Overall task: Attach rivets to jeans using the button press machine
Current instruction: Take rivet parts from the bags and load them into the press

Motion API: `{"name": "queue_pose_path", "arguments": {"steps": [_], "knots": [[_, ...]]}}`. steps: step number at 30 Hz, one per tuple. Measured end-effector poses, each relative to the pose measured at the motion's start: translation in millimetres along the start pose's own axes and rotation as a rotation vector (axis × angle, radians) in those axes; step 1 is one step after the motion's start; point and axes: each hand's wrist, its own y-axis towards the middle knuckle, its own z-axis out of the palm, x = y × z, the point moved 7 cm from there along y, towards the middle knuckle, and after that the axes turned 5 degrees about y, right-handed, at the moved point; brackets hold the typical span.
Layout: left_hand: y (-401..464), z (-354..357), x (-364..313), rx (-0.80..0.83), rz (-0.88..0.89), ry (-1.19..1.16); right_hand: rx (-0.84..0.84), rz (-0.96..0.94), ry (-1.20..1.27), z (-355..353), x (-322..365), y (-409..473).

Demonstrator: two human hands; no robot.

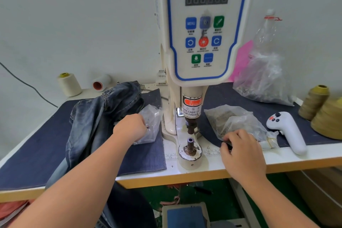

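Head view: we see the button press machine [201, 42] upright at the centre of the worktop [288, 155], its lower die [190, 145] bare, w/ the upper punch [190, 126] raised above it. Our left hand [132, 127] reaches into a clear plastic bag [150, 124] just left of the machine base; fingers curled, something small & metallic at the fingertips, prob. rivets, too blurred to be sure. Our right hand [240, 152] rests at the near edge of a second clear bag [233, 122] of small metal parts on the right; fingers bent, tips on the bag's edge, but we can't tell if it pinches anything. The jeans [96, 116] lie crumpled on the left over a dark denim mat [144, 157], one leg hanging off the front edge, apart from the die. A white handheld controller [288, 133] lies right of the second bag. Bigger bag of parts [266, 81] & a plastic bottle [266, 31] stand at the back right. Thread cones: cream ones [69, 84] at back left, olive ones [314, 102] at far right.
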Motion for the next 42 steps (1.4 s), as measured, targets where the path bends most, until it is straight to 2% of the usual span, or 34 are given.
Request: {"name": "queue_pose_path", "arguments": {"steps": [11,22,29,33,37,39,42], "knots": [[-2.9,0.5,-11.2,0.045,0.031,0.037,0.003,0.007,-0.016,1.8,-1.5,0.4],[0.9,3.1,-1.5,-0.046,0.013,-0.005,0.003,0.003,-0.01,1.7,-1.2,0.2],[-6.6,-11.7,-0.5,-0.282,0.035,-0.189,0.001,-0.004,-0.005,1.4,-1.2,0.2],[-13.9,-15.9,-4.0,-0.349,0.07,-0.362,0.003,-0.001,-0.001,2.3,-1.4,0.6],[-28.9,-16.2,-19.4,-0.336,0.111,-0.737,-0.007,0.0,0.001,2.8,-2.3,0.6],[-40.9,-9.8,-35.6,-0.268,0.185,-0.877,-0.007,0.0,0.0,3.3,-3.1,0.5],[-62.4,4.4,-59.1,-0.14,0.285,-0.918,-0.008,-0.004,-0.007,3.3,-3.2,0.6]]}}
